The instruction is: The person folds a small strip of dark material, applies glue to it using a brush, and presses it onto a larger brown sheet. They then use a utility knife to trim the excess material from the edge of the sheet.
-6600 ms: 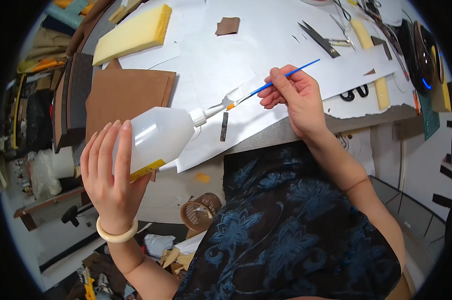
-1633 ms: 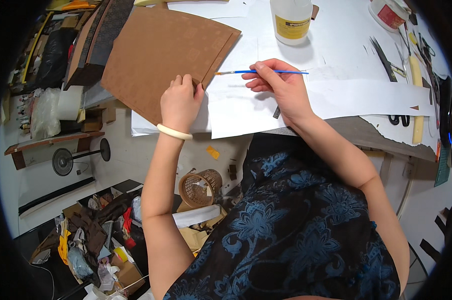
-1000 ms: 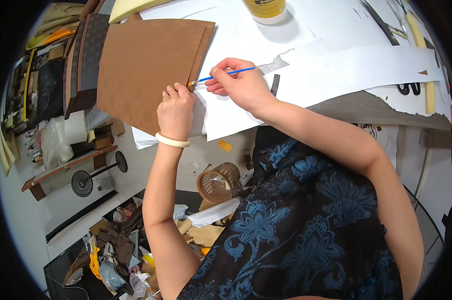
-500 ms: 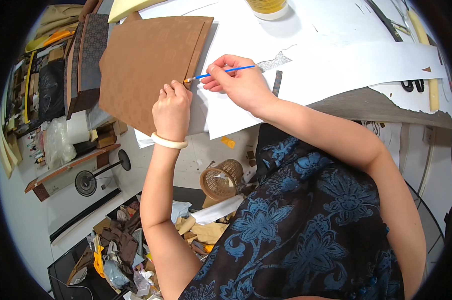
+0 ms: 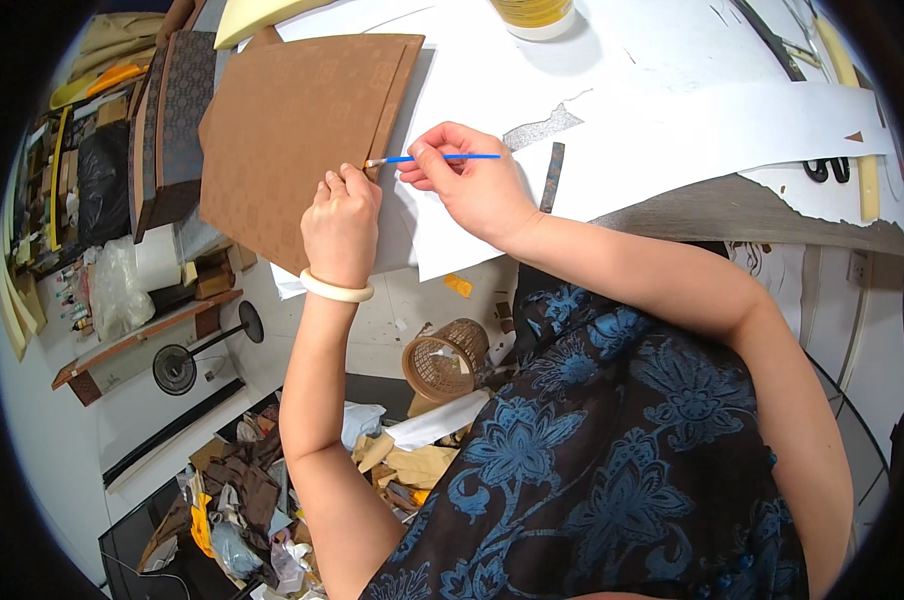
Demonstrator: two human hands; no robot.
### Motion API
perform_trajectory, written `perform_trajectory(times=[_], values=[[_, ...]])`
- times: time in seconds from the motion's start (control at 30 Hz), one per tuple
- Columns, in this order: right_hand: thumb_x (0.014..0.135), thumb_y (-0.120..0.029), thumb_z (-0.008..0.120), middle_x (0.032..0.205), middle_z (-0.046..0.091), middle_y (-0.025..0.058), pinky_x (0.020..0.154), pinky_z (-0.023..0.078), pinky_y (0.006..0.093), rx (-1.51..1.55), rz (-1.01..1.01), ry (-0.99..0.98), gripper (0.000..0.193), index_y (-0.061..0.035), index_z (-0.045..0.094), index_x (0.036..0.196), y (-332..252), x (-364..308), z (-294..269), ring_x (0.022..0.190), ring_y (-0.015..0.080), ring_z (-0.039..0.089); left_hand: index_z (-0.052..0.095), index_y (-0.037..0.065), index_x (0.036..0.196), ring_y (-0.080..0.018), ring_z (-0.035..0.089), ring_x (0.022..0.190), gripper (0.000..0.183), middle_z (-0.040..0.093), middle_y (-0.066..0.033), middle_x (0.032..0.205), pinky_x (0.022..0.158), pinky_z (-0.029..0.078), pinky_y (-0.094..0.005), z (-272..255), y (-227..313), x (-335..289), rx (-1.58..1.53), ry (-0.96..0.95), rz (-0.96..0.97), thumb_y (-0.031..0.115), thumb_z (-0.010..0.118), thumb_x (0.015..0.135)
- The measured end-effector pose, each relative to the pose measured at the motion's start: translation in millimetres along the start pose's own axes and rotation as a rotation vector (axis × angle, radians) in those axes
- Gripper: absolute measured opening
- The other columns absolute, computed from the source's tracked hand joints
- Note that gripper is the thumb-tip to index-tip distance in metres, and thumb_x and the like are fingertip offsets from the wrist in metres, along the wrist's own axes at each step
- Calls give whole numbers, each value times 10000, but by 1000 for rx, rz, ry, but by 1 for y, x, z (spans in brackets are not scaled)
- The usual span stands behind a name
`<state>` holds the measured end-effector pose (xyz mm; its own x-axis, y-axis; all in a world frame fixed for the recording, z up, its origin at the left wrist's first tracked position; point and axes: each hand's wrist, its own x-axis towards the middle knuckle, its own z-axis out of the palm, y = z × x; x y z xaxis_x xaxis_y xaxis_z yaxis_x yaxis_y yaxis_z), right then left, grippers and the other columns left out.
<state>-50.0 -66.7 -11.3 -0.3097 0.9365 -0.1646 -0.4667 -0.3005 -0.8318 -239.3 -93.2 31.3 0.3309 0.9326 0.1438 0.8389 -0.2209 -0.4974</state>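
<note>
The right hand (image 5: pixel 477 195) is pinching a slim blue brush (image 5: pixel 472 156), its tip at the right edge of a brown panel (image 5: pixel 282 130) lying partly over white paper (image 5: pixel 712 120). The left hand (image 5: pixel 340 230), fingers bent, is gripping that edge, hiding part of it. Yellow foam (image 5: pixel 257 18) is lying behind the panel; rightward, a dark strip (image 5: pixel 552 178) and yellow-labelled container (image 5: pixel 534 20) are sitting.

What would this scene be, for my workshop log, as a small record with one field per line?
Left hand: on the brown patterned panel, near its edge
Left wrist: cream bangle
Right hand: holding a blue-handled paintbrush
Brush tip: at the panel's edge, beside the left hand; contact unclear
Worktable: white paper, narrow dark strip, yellow-labelled container cut off by the frame
Floor: brown lattice wastebasket
</note>
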Motion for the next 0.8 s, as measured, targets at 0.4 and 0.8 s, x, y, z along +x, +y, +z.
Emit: perform_trajectory(times=[0.4, 0.8], values=[[1072, -144, 615, 1008, 760, 154, 864, 625, 294, 105, 58, -8, 191, 38, 656, 1112, 4, -3, 6, 958, 193, 756, 728, -37, 1003, -305, 793, 876, 224, 785, -224, 954, 671, 644, -349, 0, -1, 0, -2, 61, 27, 175, 695, 937], [1056, -139, 644, 1069, 758, 163, 909, 612, 293, 142, 103, 5, 195, 41, 681, 1121, 0, 10, 8, 989, 192, 747, 630, -6, 1267, -411, 633, 1272, 401, 670, -233, 1332, 1009, 568, -452, -24, 14, -13, -168, 155, -205, 101, 739, 896]])
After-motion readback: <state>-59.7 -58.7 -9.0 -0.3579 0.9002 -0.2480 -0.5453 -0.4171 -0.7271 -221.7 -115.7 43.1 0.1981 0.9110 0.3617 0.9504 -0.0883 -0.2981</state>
